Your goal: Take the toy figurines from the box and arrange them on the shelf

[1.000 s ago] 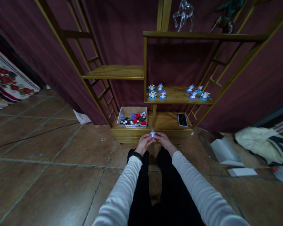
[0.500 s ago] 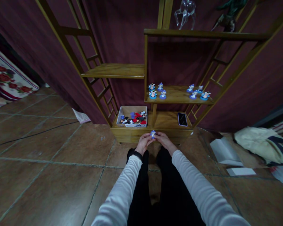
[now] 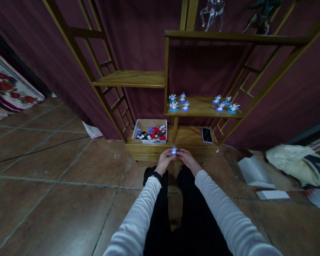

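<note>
now, both hands are on it: the left hand [image 3: 164, 159] and the right hand [image 3: 186, 156] pinch the small purple-and-white figurine [image 3: 174, 151] between their fingertips, right in front of the low wooden cabinet [image 3: 146, 153]! up on the shelf [image 3: 200, 106], two groups of four figurines [image 3: 185, 106] stand well apart, one at each end. below left, an open box [image 3: 155, 141] holds a jumble of red, black and purple pieces [image 3: 156, 135]; below right, a phone [image 3: 207, 135] lies flat, its screen dark.

Middle shelf [image 3: 201, 106] with two groups of figurines [image 3: 185, 106]; lower shelf [image 3: 189, 137] with box [image 3: 154, 141], phone [image 3: 207, 135]
</note>
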Available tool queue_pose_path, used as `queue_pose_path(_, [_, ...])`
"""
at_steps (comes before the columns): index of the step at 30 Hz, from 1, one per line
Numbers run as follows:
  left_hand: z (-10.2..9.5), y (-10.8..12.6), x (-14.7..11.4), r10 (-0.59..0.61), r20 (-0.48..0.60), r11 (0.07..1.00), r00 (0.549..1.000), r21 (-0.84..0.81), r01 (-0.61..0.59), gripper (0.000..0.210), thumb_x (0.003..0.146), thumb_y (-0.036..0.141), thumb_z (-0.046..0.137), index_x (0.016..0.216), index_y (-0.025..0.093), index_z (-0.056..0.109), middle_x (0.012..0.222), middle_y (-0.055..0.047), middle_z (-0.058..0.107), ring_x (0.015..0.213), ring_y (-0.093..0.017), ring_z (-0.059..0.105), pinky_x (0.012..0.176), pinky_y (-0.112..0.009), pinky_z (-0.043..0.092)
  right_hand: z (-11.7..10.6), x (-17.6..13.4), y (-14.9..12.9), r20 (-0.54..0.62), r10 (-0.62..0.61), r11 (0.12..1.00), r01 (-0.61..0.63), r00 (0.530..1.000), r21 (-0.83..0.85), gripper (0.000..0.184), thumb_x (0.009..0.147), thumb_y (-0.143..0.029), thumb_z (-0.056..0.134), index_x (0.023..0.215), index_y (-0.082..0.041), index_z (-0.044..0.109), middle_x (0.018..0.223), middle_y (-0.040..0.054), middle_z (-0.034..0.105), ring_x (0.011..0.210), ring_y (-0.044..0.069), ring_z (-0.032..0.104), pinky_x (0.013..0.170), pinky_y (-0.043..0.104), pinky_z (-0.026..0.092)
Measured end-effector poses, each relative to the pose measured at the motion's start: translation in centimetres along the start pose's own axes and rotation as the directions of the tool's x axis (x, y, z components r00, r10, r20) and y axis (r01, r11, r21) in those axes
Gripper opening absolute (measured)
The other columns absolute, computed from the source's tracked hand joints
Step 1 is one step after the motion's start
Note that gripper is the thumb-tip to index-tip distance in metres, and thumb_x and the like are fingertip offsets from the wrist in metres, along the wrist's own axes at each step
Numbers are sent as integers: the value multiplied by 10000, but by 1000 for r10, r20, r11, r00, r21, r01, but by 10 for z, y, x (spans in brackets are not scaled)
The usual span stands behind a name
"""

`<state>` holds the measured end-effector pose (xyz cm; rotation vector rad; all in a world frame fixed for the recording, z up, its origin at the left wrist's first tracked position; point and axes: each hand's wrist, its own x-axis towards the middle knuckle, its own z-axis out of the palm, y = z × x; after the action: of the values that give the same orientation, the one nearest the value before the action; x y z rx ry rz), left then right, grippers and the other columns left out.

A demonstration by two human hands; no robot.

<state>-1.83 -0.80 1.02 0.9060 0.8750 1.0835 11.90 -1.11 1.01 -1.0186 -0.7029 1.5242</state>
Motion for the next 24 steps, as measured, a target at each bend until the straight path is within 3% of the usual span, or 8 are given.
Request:
queue_pose_path(7, [1,-4,2,111,-100,989,989,110,-99,442,516,216,766,902,154,561,604,35,594,557,-103,559,616,-244,443,2,-2,-3,5,-4,1000,4,1000,-1,225,553,-177,730,773,-174,680,791,21,697,710,145,618,707,285,471])
queue_pose_path(12, [1,-6,4,183,-103,964,978,216,-158,406,540,188,737,878,171,512,621,46,570,557,-93,535,622,-237,430,2,-2,-3,28,-1,1000,1,1000,-17,221,552,-183,726,768,-173,681,798,29,699,737,154,617,734,293,456])
queue_pose_path(24, [3,-10,-6,347,-105,794,932,562,-232,394,611,172,694,944,201,486,778,17,590,675,-123,574,652,-245,427,-7,7,6,102,-21,997,29,995,-76,273,556,-144,682,823,-200,684,841,11,701,794,166,615,776,299,428])
